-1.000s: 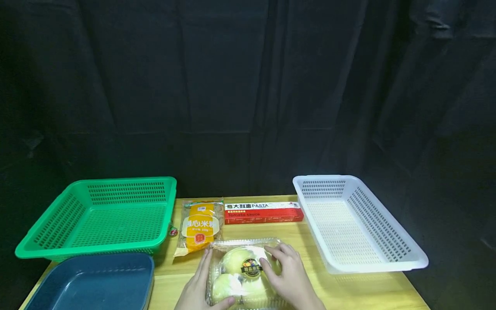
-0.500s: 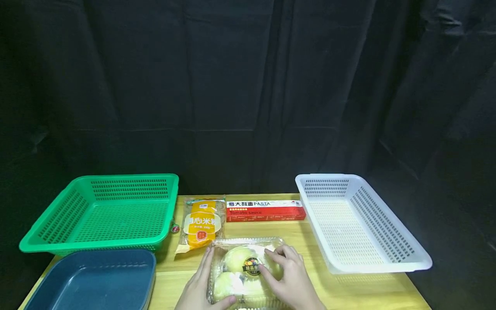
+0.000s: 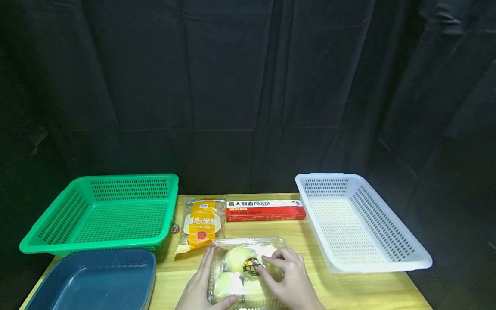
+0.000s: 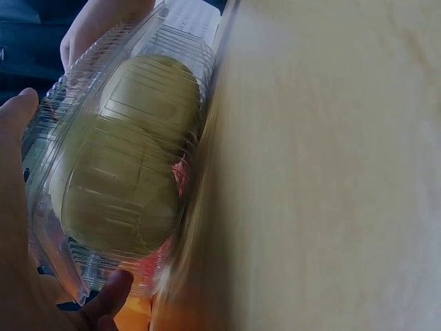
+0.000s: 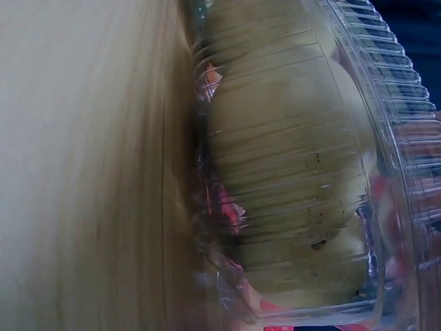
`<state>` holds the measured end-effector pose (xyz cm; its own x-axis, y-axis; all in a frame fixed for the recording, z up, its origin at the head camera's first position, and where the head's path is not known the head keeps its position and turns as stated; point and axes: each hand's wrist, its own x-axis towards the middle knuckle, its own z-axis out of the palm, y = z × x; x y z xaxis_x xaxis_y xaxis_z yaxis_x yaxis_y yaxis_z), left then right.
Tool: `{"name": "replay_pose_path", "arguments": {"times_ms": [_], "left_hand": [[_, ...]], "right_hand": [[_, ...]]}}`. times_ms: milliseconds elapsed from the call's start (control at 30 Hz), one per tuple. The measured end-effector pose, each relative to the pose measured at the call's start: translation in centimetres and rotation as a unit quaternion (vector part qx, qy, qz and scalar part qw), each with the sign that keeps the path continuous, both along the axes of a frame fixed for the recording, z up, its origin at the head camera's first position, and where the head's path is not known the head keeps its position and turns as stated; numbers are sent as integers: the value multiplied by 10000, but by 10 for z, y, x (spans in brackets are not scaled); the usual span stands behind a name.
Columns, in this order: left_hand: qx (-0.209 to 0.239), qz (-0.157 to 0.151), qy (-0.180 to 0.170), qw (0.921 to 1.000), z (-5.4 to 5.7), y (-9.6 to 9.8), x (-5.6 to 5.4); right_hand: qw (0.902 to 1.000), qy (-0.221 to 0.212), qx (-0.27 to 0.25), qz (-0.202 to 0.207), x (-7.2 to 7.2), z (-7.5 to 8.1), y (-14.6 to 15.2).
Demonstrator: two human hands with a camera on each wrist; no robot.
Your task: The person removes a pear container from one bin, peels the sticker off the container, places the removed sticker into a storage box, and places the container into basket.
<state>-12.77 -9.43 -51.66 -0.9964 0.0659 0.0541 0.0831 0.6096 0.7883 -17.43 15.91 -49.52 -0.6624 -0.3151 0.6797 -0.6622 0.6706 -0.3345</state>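
Observation:
A clear plastic fruit box, lid down, stands on the table in front of me. It holds several pale yellow-green round fruits. A round dark label with fruit pictures sits on the lid. My left hand rests along the box's left side, fingers straight and thumb at the near edge; the left wrist view shows a fingertip against a corner. Over the lid's right half, my right hand has its thumb on the label's right edge and its index fingertip close beside it. In the right wrist view, pink filling shows under the fruits.
A green basket and a dark blue tub stand at the left, a white basket at the right. Behind the box lie a yellow-labelled noodle bag and a red pasta box. A small red item lies by the green basket.
The right index finger has drawn in toward the thumb at the label. The left hand and the fruit box have stayed in place; the head view has shifted slightly.

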Motion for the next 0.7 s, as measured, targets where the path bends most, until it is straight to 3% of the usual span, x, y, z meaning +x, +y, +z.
{"name": "replay_pose_path", "arguments": {"times_ms": [700], "left_hand": [[-1, -31, 284, 9996, -4, -2, -1]], "right_hand": [[9995, -14, -191, 264, -1, -2, 1]]}}
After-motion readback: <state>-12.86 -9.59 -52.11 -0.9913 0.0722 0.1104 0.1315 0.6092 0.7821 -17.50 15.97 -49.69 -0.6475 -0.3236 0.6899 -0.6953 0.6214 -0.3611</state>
